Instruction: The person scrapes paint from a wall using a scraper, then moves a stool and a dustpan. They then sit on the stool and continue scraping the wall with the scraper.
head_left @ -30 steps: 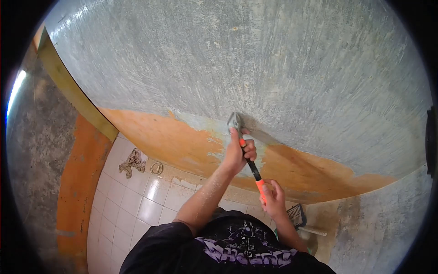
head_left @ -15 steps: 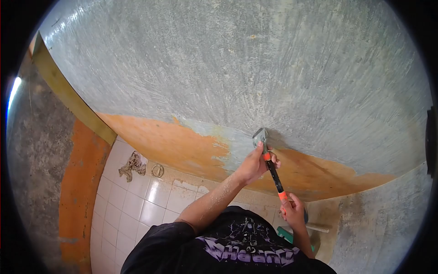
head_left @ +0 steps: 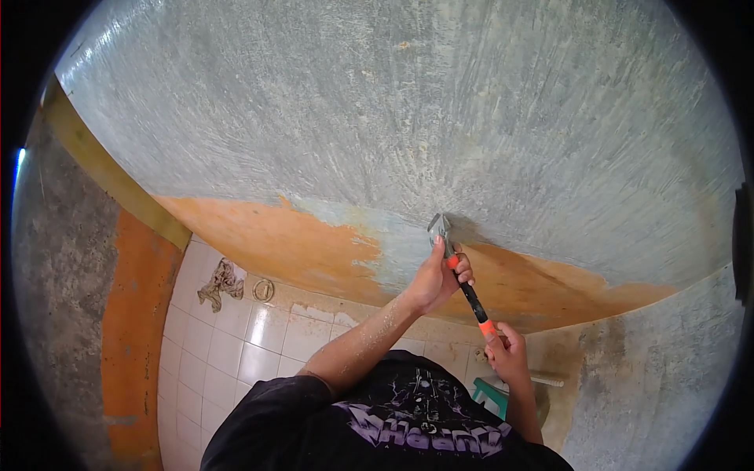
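Observation:
A long-handled scraper [head_left: 474,303] with a black handle and orange bands slants across the middle of the view. Its grey metal head [head_left: 439,226] is up against the wall, near the border between grey surface and orange paint. My left hand [head_left: 433,282] is closed around the upper handle just below the head, thumb laid along the tool. Lower down, my right hand [head_left: 509,355] grips the orange end of the handle. Pale dust or flakes cover my left forearm.
Grey, streaked wall [head_left: 377,118] fills the upper view, with orange paint [head_left: 275,235] below it. On the white floor tiles [head_left: 263,345] lie a crumpled cloth [head_left: 221,284] and a roll of tape [head_left: 263,290]. A green object [head_left: 490,399] stands beside my right forearm.
The view has shifted slightly, so the wall appears further left and higher. The scraper head has moved a little to the right along the wall. Both hands keep their hold.

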Motion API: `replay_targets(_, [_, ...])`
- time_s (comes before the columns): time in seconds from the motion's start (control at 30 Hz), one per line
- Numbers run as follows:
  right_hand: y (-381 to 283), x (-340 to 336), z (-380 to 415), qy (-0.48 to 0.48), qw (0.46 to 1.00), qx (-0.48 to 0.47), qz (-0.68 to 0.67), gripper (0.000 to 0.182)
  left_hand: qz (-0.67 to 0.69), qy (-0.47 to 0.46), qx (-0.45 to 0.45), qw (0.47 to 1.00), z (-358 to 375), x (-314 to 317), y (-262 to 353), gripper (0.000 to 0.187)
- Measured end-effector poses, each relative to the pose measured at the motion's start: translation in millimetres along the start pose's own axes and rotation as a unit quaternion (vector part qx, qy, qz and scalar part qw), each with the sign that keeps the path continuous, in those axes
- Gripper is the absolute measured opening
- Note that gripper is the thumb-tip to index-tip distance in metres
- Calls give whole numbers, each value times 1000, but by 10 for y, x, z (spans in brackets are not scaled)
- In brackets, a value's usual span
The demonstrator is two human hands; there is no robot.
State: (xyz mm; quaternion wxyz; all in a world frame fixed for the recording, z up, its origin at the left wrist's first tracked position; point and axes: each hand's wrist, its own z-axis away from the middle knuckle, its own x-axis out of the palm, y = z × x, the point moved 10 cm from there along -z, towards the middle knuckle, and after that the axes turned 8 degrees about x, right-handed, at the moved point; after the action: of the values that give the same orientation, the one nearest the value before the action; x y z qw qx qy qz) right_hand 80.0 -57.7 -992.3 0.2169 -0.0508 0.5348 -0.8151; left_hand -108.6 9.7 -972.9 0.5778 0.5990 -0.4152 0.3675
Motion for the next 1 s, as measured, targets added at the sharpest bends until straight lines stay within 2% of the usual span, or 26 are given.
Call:
replay_targets(0.2, [50, 97, -62, -2, 1000, -25, 14, 35, -15, 12, 37, 999, 20, -86, 89, 51])
replay_targets(0.4, [58, 168, -85, -2, 999, -36, 20, 35, -21, 65, 64, 996, 29, -175, 131, 52])
replay_targets(0.8, [-69, 246, -149, -12, 999, -18, 30, 36, -18, 81, 99, 992, 38, -212, 296, 54])
replay_targets(0.9, [-85, 316, -204, -13, 999, -42, 30, 37, -23, 62, 94, 993, 49, -182, 335, 54])
replay_targets(1.0, [-112, 419, -202, -17, 999, -42, 23, 37, -20, 81, 104, 991, 88, -219, 436, 54])
